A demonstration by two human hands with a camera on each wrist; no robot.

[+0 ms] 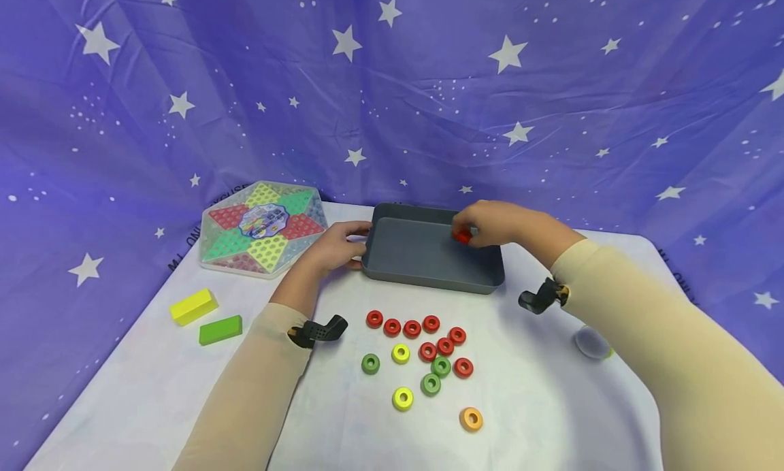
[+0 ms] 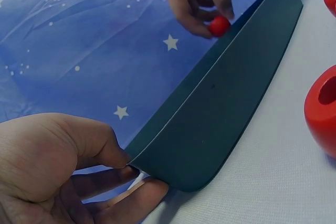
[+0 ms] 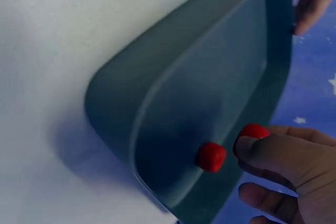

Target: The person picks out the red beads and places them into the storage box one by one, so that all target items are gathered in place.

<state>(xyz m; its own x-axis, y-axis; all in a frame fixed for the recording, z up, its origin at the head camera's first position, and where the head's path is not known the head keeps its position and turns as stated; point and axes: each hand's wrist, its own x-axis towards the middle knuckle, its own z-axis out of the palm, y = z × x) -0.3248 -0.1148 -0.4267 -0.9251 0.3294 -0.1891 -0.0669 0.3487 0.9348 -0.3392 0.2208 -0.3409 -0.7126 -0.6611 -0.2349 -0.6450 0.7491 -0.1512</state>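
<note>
My right hand (image 1: 499, 224) pinches a small red wooden ring (image 1: 463, 237) between thumb and fingertips. It hangs over the far right part of the dark grey plastic rectangular tray (image 1: 429, 278), about 2 o'clock inside it and above the floor, not yet let go. In the right wrist view there is a second red spot low on the tray's inner wall; I can't tell if that is a reflection or another piece.

My left hand (image 1: 339, 248) grips the tray's 9 o'clock edge, thumb on the rim and fingers curled under the corner, steadying it.

Progress, my read: barely started. The tray floor looks bare in the head view, so the held ring would be the first or nearly the first in.

Left on the white tablecloth (image 1: 153, 403), at 6 o'clock from the tray:
- a cluster of red rings (image 1: 431, 323)
- three green rings (image 1: 370, 363)
- two yellow rings (image 1: 402, 398)
- one orange ring (image 1: 471, 418), the nearest to me

Off at 9 o'clock sit a hexagonal Chinese-checkers board (image 1: 263, 227), a yellow wooden block (image 1: 193, 305) and a green wooden block (image 1: 220, 329), none of them touched.
</note>
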